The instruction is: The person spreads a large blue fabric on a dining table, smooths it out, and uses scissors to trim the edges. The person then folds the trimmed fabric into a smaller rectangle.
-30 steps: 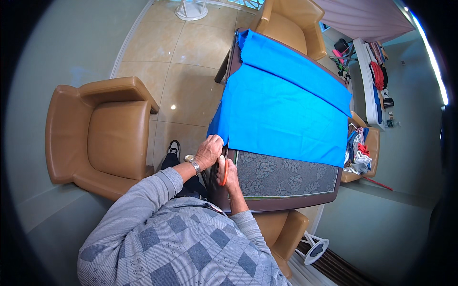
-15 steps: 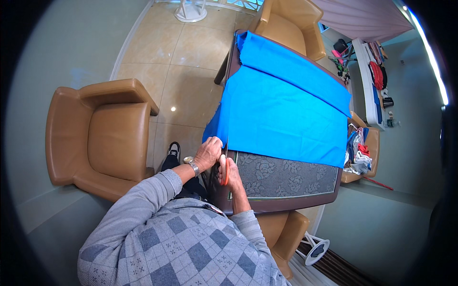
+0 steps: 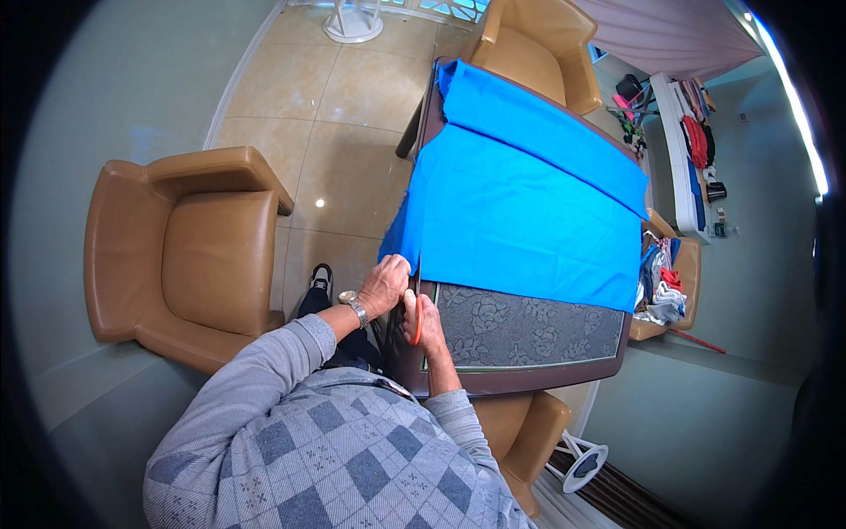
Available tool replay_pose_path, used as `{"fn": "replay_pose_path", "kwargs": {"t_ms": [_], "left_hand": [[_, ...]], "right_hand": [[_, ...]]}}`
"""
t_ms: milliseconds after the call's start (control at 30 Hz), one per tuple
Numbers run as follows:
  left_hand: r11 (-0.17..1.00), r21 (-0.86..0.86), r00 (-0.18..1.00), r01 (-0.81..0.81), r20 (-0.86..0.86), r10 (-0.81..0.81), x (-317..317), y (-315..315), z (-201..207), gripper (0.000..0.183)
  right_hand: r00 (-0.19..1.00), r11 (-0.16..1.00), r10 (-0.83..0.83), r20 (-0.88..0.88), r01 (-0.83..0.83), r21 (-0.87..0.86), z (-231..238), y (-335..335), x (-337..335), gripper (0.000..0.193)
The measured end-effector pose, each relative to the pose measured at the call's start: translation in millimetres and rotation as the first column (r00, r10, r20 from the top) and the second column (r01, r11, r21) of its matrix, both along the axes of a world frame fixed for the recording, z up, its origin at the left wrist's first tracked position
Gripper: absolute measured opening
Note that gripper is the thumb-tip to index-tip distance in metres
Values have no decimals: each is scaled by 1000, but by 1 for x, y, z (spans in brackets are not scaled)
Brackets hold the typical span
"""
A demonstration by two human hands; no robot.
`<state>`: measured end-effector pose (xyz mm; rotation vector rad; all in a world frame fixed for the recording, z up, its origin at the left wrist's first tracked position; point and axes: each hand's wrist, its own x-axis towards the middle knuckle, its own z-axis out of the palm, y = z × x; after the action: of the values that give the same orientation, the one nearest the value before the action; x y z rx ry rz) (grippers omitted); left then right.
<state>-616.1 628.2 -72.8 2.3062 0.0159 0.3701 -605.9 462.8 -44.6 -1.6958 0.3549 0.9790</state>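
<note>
The left hand [image 3: 385, 282] pinches the near left corner of the blue cloth [image 3: 529, 194] spread on the worktop [image 3: 529, 328]. Beside it, the right hand [image 3: 430, 324] grips scissors [image 3: 419, 316], blades pointing away along the cloth's left side.

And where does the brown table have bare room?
Bare: the dark grey floral panel, between the bright blue cloth and the brown near table rim. Crowded: the cloth's near left corner, where the left hand, right hand and orange-handled scissors meet.
</note>
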Motion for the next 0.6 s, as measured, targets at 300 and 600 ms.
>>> {"fn": "replay_pose_path", "kwargs": {"t_ms": [300,600], "left_hand": [[1000,10,1000,17,15,-17,0,2,-1,7],[1000,-4,1000,11,-3,-11,1,1,1,7]], "right_hand": [[993,987,19,-113,-1,163,16,-1,2,49],[990,974,-25,-140,56,220,-9,-8,3,39]]}}
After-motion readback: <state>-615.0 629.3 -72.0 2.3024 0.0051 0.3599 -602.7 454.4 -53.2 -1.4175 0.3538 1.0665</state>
